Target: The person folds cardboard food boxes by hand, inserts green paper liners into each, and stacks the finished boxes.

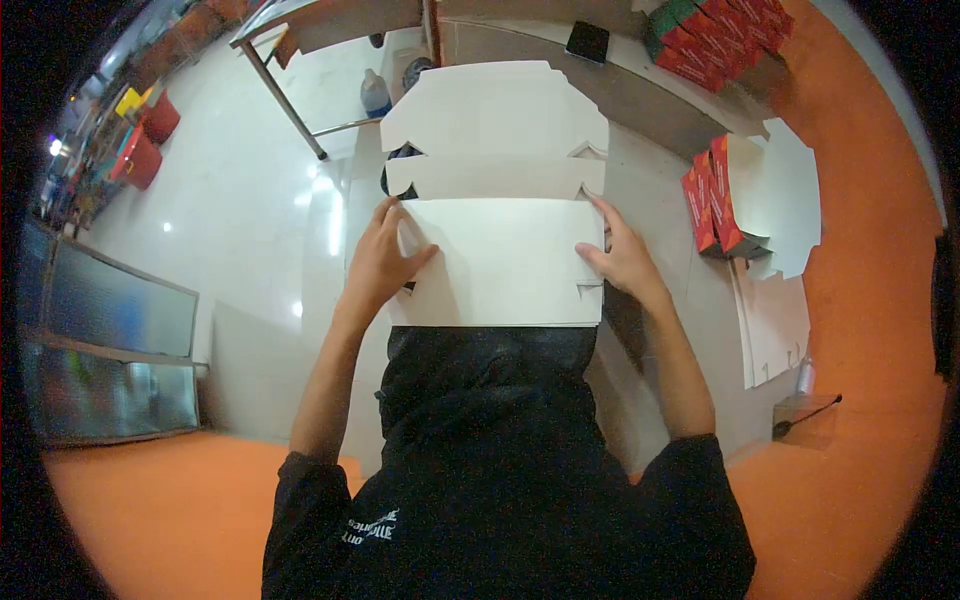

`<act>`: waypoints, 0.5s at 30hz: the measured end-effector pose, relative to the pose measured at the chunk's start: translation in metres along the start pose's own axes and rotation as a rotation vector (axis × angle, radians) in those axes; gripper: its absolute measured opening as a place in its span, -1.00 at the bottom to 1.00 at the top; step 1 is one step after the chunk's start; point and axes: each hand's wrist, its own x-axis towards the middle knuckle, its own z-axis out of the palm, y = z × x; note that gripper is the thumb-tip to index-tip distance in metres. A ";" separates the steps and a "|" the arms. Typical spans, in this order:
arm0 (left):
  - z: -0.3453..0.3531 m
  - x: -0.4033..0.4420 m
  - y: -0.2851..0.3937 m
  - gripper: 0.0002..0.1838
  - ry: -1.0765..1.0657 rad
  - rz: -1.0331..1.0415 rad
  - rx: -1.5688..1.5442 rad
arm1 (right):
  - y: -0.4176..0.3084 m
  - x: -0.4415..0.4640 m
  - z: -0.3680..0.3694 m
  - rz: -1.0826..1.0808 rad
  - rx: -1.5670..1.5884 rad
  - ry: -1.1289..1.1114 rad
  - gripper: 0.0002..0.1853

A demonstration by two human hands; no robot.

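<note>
A white cardboard box blank (pixel 495 260) lies across my lap, its notched flaps stretching away from me. My left hand (pixel 383 258) grips its left edge, thumb on top of the panel and fingers along the side by a crease. At the opposite edge, my right hand (pixel 625 252) holds the blank in much the same way, thumb resting on the white surface. Small cut slots show along both sides. The fingertips under the edges are partly hidden.
To the right stand red printed boxes (pixel 705 205) beside more white blanks (pixel 770 325). Further red boxes (pixel 715 45) and a dark flat object (pixel 588 42) rest on a ledge ahead. A bottle (pixel 375 95) stands near a metal-legged table (pixel 290 105). Red buckets (pixel 138 160) are at far left.
</note>
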 end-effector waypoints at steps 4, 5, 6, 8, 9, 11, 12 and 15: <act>-0.022 0.006 0.002 -0.24 -0.226 -0.042 -0.102 | -0.001 0.012 -0.009 -0.053 -0.071 -0.087 -0.17; -0.025 0.008 -0.001 -0.19 -0.275 0.021 -0.082 | 0.000 0.013 -0.010 -0.072 -0.101 -0.098 -0.17; -0.030 0.009 -0.006 -0.13 -0.321 0.083 -0.061 | 0.002 0.014 -0.013 -0.119 -0.155 -0.124 -0.14; -0.035 0.013 -0.009 -0.05 -0.416 0.130 -0.020 | 0.005 0.015 -0.017 -0.216 -0.262 -0.177 -0.09; -0.037 0.014 -0.009 -0.02 -0.466 0.115 0.001 | 0.000 0.012 -0.018 -0.200 -0.298 -0.206 -0.08; -0.042 0.015 -0.007 0.01 -0.535 0.095 0.030 | -0.021 0.000 -0.023 -0.168 -0.372 -0.260 -0.07; -0.043 0.015 -0.004 0.02 -0.554 0.089 0.038 | -0.029 -0.004 -0.023 -0.156 -0.451 -0.236 -0.05; -0.039 0.012 -0.006 0.04 -0.546 0.097 0.052 | -0.041 -0.012 -0.020 -0.161 -0.656 -0.180 0.00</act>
